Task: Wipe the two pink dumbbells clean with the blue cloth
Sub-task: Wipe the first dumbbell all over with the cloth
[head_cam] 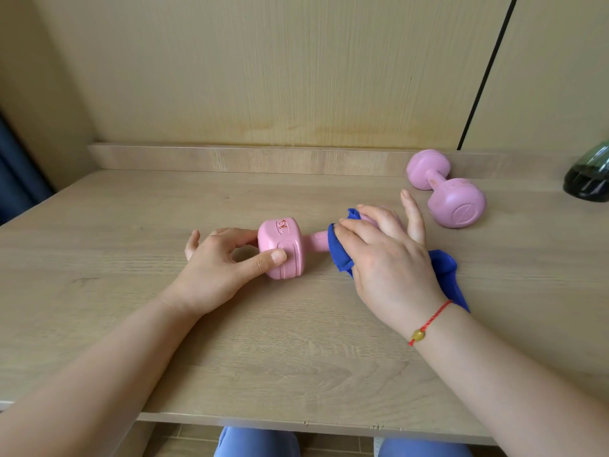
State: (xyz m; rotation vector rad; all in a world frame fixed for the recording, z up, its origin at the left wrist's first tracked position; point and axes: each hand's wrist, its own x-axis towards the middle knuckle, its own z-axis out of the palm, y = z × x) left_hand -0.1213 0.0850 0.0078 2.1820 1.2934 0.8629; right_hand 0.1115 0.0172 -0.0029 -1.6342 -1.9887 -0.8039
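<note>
Setting read as domestic: a room in a home, at a desk. Evidence: pale oak-grain laminate desktop (296, 357) with a low raised ledge (230, 158) along its far edge, backed by matching beige wood-grain wall panels (263, 61). Small matte pink dumbbell (283, 249) lay mid-desk, second pink dumbbell (448, 189) far right: light home-exercise gear. Dark smoky glass vessel (590, 176) stood at the far right edge. Brown plank floor (184, 440) showed below the near edge.

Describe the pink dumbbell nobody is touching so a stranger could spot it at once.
On the light wooden desk, follow the raised back ledge rightwards towards the dark glass object at the edge. The untouched pink dumbbell lies just left of it, near the ledge. Unlike the other pink dumbbell, partly under the blue cloth, it lies free.
</note>
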